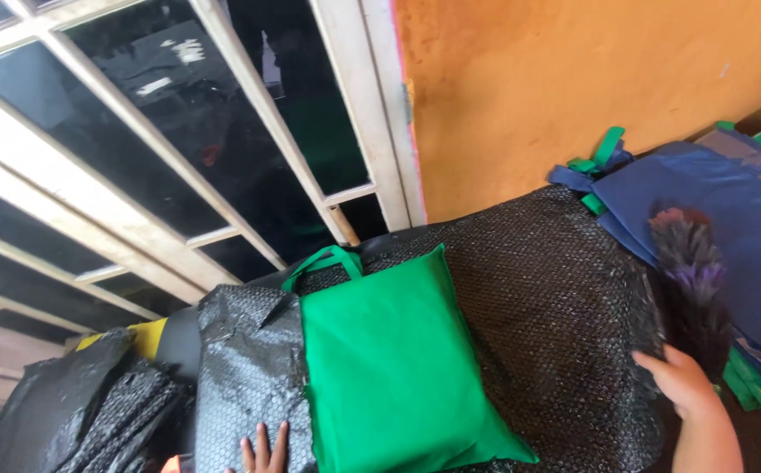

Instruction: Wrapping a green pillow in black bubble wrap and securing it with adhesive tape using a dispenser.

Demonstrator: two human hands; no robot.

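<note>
A green fabric tote bag with a green handle lies flat on a large bundle wrapped in black bubble wrap. My left hand rests at the bottom edge on the black wrap, just left of the green bag, fingers spread and holding nothing. My right hand is at the right end of the bundle, closed around the handle of a dark feather duster with purple and reddish tips, which points up and away from me.
A stack of navy blue fabric bags with green and blue handles sits at the right. Crumpled black wrap lies at the lower left. A white-barred window and an orange wall stand behind.
</note>
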